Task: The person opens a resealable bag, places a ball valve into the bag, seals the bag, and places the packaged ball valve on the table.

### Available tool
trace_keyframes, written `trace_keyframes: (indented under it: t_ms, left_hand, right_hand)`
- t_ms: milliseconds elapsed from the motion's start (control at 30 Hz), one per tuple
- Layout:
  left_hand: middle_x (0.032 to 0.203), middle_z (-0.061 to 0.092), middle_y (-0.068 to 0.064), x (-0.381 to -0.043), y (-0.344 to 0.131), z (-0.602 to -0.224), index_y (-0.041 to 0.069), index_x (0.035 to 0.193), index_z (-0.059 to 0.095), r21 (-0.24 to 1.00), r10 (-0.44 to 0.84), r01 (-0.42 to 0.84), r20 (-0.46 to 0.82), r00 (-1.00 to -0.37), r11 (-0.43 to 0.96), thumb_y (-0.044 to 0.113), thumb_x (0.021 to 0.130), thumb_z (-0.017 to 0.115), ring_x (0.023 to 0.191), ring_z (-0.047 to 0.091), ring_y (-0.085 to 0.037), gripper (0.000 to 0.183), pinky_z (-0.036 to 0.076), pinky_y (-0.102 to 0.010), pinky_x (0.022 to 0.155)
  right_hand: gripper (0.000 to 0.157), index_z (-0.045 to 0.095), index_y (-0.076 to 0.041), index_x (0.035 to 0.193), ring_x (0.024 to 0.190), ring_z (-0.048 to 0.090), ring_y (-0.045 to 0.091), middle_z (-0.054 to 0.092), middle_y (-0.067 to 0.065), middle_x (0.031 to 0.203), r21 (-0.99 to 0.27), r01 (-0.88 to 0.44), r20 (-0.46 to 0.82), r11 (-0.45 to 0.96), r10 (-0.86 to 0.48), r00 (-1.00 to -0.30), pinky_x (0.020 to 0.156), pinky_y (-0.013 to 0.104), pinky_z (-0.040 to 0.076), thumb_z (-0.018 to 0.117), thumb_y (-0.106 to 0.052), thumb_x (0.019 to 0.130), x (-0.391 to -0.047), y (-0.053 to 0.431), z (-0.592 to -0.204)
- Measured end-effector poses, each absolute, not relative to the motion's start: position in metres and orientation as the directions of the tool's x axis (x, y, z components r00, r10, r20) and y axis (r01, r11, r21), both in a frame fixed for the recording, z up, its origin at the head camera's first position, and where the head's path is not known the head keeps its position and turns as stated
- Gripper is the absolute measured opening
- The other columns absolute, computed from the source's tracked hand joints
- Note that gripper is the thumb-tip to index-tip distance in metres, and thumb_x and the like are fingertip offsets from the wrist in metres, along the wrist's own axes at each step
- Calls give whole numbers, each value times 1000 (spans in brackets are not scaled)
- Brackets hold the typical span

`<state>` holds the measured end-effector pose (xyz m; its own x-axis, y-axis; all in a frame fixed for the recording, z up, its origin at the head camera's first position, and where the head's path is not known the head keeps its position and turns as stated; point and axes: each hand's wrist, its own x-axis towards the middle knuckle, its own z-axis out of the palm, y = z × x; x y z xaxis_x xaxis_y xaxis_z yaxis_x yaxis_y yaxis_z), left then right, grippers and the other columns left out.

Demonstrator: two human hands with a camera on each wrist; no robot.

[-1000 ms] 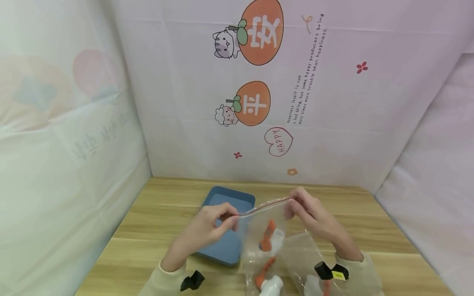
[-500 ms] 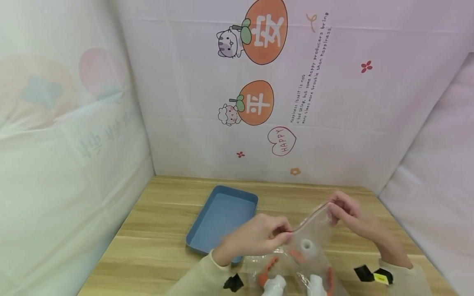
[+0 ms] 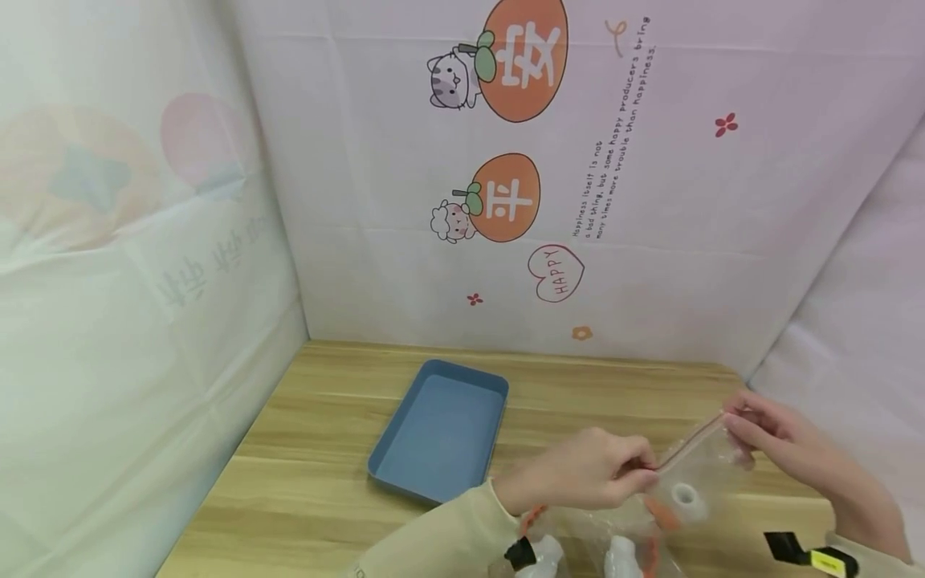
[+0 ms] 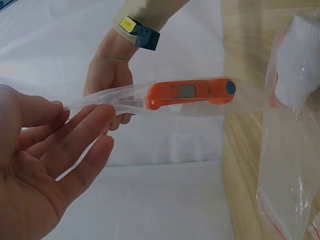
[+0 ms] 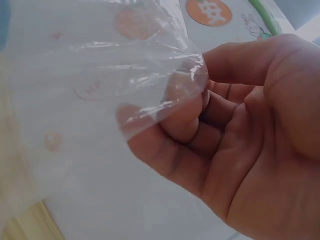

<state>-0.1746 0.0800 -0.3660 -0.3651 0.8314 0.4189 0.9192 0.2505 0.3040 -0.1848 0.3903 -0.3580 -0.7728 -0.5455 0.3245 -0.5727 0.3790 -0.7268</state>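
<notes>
A clear zip bag (image 3: pixel 711 461) hangs between my two hands, its seal pulled tight. My left hand (image 3: pixel 588 470) pinches one end of the seal; my right hand (image 3: pixel 788 445) pinches the other, farther right and higher. Inside are an orange device (image 4: pixel 192 94) with a grey window and a blue round end, and a white piece (image 3: pixel 685 495) with a round hole. In the right wrist view, thumb and fingers (image 5: pixel 187 117) grip the bag's corner. Below my left hand lie more clear bags (image 3: pixel 588 526) holding white bottle-shaped pieces (image 3: pixel 620 558) and orange items.
A blue rectangular tray (image 3: pixel 437 433) sits left of centre on the wooden table (image 3: pixel 311 449). White printed cloth (image 3: pixel 405 265) stands as walls at the back and both sides. The other bags lie at the table's near side.
Both hands have carried the zip bag from beside the tray rightward, past the other bags. My left hand has uncovered the tray. The bag stays pinched at both ends.
</notes>
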Motion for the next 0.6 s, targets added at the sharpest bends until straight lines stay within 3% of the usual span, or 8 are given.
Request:
trace_keyframes:
  t_ms: [167, 333, 467, 600]
  left_hand:
    - [75, 54, 18, -167, 99, -366, 20, 102, 60, 271, 862, 922, 354, -364, 278, 25, 103, 50, 55, 38, 11, 11, 31, -2, 53]
    - [75, 52, 20, -158, 115, -372, 23, 105, 59, 280, 884, 911, 272, -379, 304, 30, 104, 48, 54, 40, 12, 13, 34, -2, 53]
    - [74, 54, 19, -158, 123, -380, 20, 105, 60, 291, 881, 911, 287, -375, 293, 26, 104, 50, 51, 38, 12, 12, 34, -1, 51]
    - [76, 55, 22, -161, 127, -391, 23, 104, 60, 341, 859, 871, 250, -447, 354, 28, 104, 49, 50, 39, 13, 12, 34, -3, 48]
  right_hand:
    - [22, 48, -5, 101, 52, 45, 21, 44, 6, 66, -750, -525, 249, 402, -563, -788, 45, 32, 42, 34, 12, 101, -178, 414, -359]
    - [28, 50, -7, 106, 48, 41, 26, 40, 13, 64, -813, -454, 127, 366, -649, -750, 44, 31, 46, 30, 13, 101, -176, 432, -365]
    - [29, 51, -7, 110, 45, 40, 28, 38, 17, 62, -846, -394, 53, 359, -679, -733, 44, 32, 48, 29, 10, 103, -180, 439, -370]
    - [23, 49, -2, 109, 47, 39, 35, 37, 21, 62, -888, -301, -24, 348, -688, -725, 47, 35, 51, 28, 7, 104, -185, 442, -376]
